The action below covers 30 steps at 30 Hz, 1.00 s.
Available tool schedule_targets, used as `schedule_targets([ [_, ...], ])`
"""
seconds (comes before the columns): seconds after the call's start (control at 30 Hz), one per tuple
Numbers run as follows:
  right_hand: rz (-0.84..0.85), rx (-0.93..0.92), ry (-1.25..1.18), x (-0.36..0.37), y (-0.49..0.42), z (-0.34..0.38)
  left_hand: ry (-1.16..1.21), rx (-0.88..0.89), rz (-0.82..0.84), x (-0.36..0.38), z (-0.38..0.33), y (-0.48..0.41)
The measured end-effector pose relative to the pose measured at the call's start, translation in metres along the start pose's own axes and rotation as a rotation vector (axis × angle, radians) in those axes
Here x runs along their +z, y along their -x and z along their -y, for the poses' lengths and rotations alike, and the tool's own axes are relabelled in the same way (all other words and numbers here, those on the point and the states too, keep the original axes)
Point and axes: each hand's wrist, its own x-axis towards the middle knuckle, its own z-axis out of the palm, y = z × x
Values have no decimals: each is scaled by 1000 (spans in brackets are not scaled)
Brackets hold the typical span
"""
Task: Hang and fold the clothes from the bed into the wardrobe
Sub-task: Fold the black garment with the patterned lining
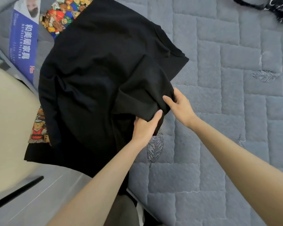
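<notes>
A large black garment (104, 70) lies spread over the left part of the grey quilted bed (235, 111) and hangs over its near edge. My left hand (145, 126) grips a bunched fold of it at the garment's right corner, thumb on top. My right hand (178, 103) pinches the same fold from the right, fingers under the cloth. A teddy-bear print cloth (62, 15) lies under the black garment, showing at the top left and lower left.
A blue printed label (23, 43) runs along the mattress side at the left. A dark patterned item (271, 7) lies at the bed's top right corner. A beige surface (10, 119) and grey floor (47, 193) with a black strip are at the lower left.
</notes>
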Motion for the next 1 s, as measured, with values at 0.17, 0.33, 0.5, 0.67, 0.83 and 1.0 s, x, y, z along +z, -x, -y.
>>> schedule_targets([
  [0.17,-122,-95,-27,-24,42,-7,253,-154,-44,24,-10,30],
  [0.33,-235,-85,-39,-61,95,-29,321,-267,21,61,1,81],
  [0.5,-307,-10,7,-122,159,-69,452,-430,229,126,22,148],
  [0.67,-313,175,-42,-195,227,-119,552,-545,391,197,48,210],
  [0.83,-128,416,-199,-236,275,-164,685,-674,428,260,79,261],
  [1.0,-15,377,-2,-244,291,-209,610,-637,403,297,128,284],
])
